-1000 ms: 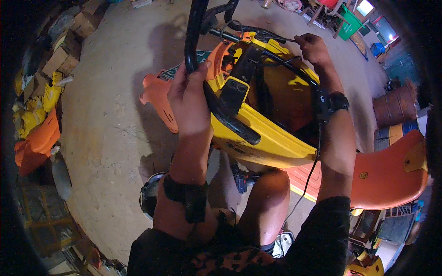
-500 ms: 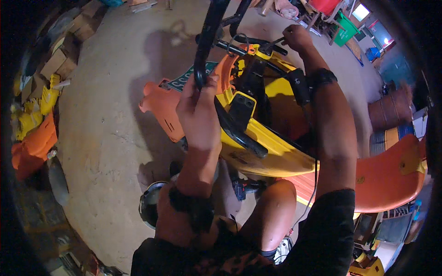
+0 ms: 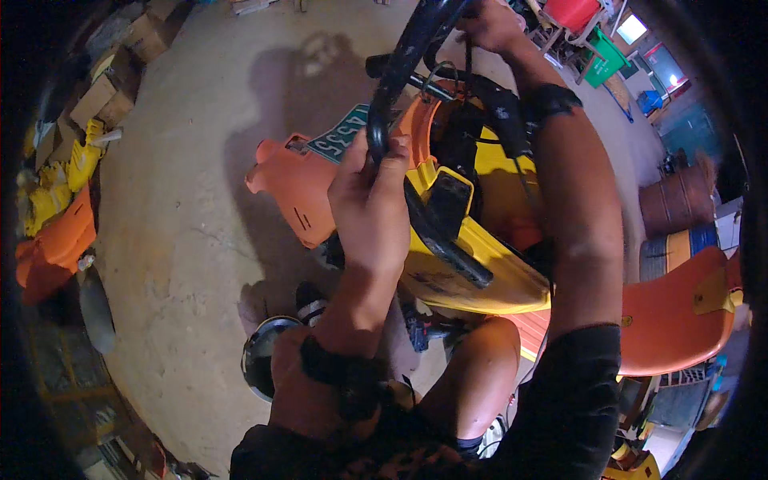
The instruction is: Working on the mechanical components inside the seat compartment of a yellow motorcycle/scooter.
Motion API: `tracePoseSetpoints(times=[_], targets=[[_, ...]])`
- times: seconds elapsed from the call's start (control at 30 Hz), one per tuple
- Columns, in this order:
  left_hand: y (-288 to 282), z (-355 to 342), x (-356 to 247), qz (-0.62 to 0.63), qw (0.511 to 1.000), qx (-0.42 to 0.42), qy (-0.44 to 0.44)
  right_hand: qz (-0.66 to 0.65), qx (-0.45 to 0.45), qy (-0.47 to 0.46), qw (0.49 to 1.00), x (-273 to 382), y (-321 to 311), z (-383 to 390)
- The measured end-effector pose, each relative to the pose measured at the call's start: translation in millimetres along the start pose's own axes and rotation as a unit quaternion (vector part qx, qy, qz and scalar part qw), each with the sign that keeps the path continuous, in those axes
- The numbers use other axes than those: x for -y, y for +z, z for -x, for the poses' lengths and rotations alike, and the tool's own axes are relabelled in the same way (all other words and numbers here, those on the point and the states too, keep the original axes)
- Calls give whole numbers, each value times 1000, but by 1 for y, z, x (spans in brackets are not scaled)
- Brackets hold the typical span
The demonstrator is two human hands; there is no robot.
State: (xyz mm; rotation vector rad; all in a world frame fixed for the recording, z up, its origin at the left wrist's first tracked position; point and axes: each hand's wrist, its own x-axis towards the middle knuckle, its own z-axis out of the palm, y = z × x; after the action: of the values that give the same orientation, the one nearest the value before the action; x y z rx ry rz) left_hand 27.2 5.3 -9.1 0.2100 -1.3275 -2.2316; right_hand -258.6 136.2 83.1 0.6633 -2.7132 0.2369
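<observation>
My left hand [image 3: 372, 204] wraps round a bent black metal tube [image 3: 392, 80] on the front of a yellow [image 3: 488, 284] and orange [image 3: 296, 192] vehicle body. A green number plate [image 3: 328, 140] sits at its front. Up at the top, my right hand [image 3: 492, 28] is closed beside the upper tubes, on something I cannot make out. A black padded part [image 3: 500, 112] lies under that forearm, across the body's open middle. An orange seat [image 3: 676, 316] is at the right.
Cardboard boxes [image 3: 108, 96] and loose yellow [image 3: 76, 168] and orange [image 3: 56, 248] panels line the left. A pan [image 3: 264, 360] and a drill [image 3: 420, 328] lie on the floor [image 3: 176, 240]. A green bin [image 3: 608, 56] and a rusty barrel [image 3: 676, 200] stand right.
The black tube and my left hand have moved right. My right hand has moved up and left toward the tubes. More of the number plate shows.
</observation>
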Motion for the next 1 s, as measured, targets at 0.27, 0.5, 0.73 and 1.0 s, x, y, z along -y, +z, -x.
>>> tracePoseSetpoints(times=[0.27,0.5,0.73,1.0], targets=[[11,2,0,-6,1000,1,6,-245,36,63,967,-49,-68,108],[9,2,1,5,1000,-13,24,-406,194,183,874,-14,-80,186],[9,2,2,3,1000,-11,8,-481,199,263,812,30,-83,229],[12,3,0,24,1000,-4,8,-489,94,274,823,13,-71,216]])
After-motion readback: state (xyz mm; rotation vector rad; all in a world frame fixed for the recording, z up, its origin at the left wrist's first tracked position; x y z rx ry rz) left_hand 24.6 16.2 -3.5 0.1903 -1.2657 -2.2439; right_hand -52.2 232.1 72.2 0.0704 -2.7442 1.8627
